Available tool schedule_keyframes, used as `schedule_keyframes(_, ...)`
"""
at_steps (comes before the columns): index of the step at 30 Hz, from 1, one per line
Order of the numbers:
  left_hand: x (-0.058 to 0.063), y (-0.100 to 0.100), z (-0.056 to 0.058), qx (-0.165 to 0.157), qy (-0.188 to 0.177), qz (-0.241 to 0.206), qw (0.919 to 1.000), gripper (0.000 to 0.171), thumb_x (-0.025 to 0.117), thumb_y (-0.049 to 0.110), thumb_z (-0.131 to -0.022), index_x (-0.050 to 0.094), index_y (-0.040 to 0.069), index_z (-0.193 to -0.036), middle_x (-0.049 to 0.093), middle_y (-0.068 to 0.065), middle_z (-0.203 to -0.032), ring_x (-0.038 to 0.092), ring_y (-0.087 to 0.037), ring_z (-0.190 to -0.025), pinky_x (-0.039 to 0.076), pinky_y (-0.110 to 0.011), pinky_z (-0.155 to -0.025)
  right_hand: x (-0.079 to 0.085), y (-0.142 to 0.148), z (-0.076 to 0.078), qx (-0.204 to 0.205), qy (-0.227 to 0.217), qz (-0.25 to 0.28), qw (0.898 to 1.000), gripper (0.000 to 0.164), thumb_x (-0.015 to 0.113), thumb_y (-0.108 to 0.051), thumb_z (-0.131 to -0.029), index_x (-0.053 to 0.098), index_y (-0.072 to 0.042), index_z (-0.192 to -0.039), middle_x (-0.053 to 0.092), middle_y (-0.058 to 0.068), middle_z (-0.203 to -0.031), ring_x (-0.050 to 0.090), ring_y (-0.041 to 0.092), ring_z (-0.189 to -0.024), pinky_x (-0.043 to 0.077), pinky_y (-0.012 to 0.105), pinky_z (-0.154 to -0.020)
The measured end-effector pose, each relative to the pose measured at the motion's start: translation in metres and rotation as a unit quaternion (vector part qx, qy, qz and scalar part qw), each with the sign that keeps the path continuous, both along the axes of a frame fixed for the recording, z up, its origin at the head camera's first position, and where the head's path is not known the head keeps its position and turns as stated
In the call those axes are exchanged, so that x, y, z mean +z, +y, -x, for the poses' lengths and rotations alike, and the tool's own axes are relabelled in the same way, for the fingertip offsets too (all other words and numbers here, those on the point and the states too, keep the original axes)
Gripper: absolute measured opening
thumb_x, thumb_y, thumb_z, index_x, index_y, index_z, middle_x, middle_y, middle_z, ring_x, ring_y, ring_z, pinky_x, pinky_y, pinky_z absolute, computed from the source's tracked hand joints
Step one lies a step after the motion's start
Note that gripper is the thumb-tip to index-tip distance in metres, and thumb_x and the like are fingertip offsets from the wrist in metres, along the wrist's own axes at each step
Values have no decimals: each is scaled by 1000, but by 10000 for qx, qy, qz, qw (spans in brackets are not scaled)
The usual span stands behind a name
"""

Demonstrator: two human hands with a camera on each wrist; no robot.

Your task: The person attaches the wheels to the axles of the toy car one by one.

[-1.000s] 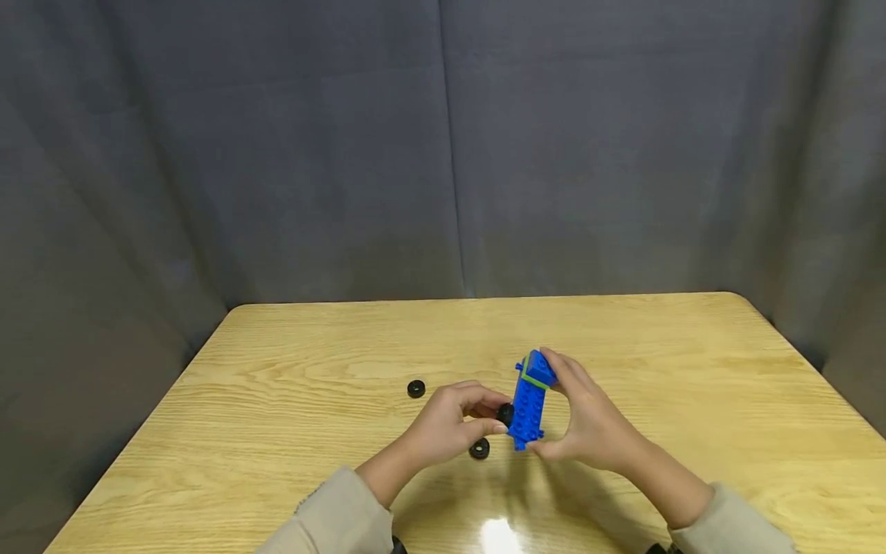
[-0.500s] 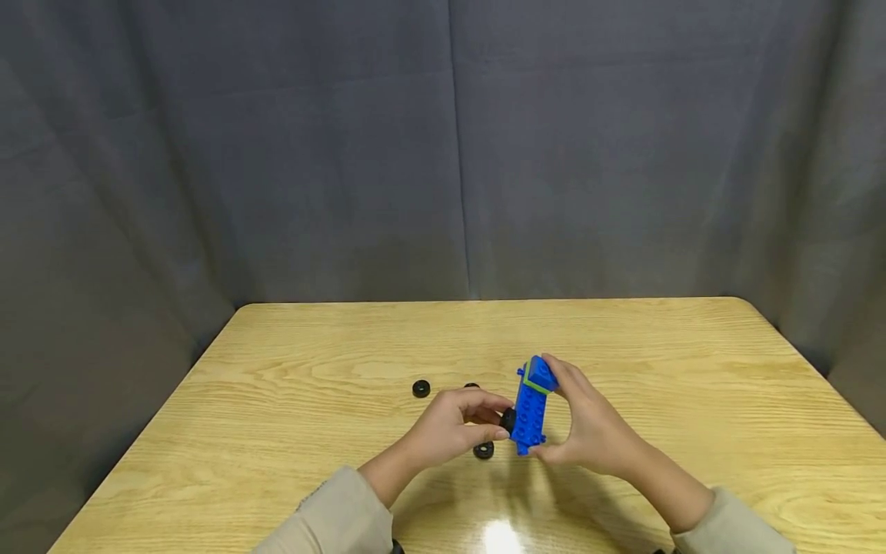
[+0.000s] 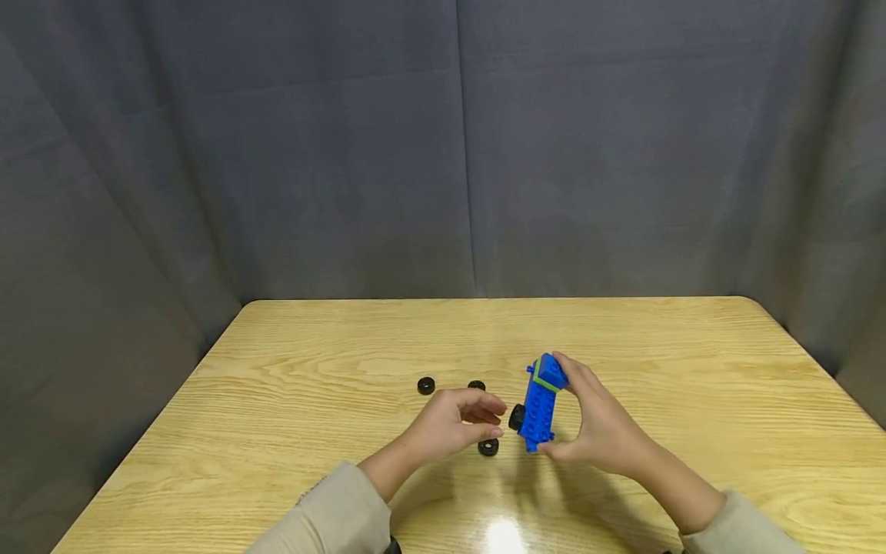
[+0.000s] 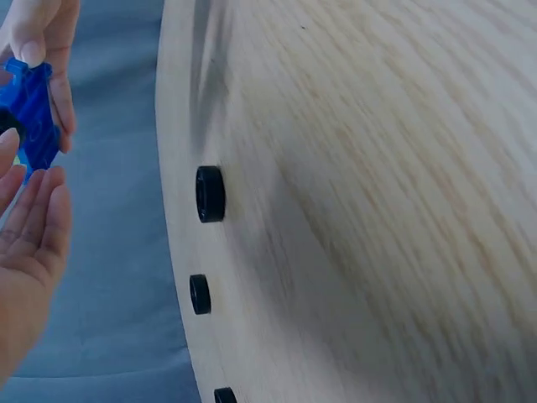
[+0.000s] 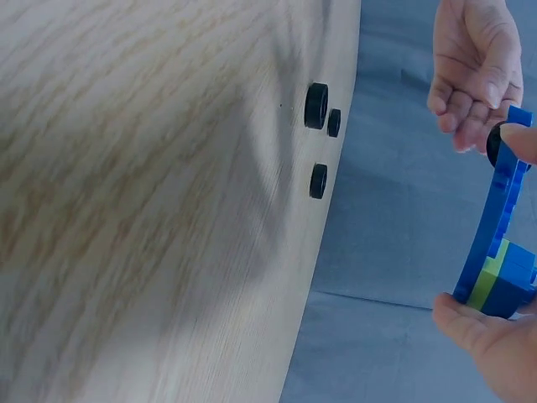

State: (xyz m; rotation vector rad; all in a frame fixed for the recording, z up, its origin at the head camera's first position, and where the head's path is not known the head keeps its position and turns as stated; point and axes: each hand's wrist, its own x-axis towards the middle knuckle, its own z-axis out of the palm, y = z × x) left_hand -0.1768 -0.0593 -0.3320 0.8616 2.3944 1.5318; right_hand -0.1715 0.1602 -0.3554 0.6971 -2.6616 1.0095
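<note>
My right hand [image 3: 602,427] holds a blue toy-car base [image 3: 538,409] above the table, thumb at its near end and fingers at the far end. At that far end sit a lime-green plate [image 5: 487,277] and a blue block [image 5: 512,281]. One black wheel [image 3: 517,417] is on the base's left side, near the thumb end. Other short axle pegs show bare. My left hand [image 3: 450,425] hovers just left of that wheel, apart from it, fingers loosely bent, nothing between them and the thumb. In the left wrist view the left hand's palm [image 4: 29,252] faces the base.
Three loose black wheels lie on the wooden table [image 3: 311,400]: a left wheel [image 3: 425,385], a wheel behind the left hand [image 3: 476,385] and a near wheel [image 3: 487,447] below its fingertips. A grey curtain [image 3: 360,154] hangs behind the table.
My left hand has let go of the black wheel, which stays on the base. A gap has opened between them. The right hand with the base has shifted slightly right.
</note>
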Motion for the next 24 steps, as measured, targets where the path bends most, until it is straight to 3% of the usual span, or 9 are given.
schedule_keyframes(7, -29, -6, 21, 37, -64, 264, 9996, 23, 65, 6, -76, 61, 4, -99, 61, -7, -95, 57, -15, -82, 45, -20, -69, 0, 2, 0, 9, -124, 42, 9999, 104, 80, -22, -56, 16, -4, -135, 30, 19, -128, 41, 38, -109, 39, 50, -83)
schedule_keyframes(24, -49, -5, 33, 15, 249, 1111, 9935, 27, 69, 9, -73, 61, 1, -98, 60, -7, -98, 55, -15, -87, 43, -24, -76, -2, 9, -2, 81, -173, 66, 9998, 103, 79, -21, -57, 14, -6, -136, 27, 19, -129, 41, 40, -107, 38, 52, -81)
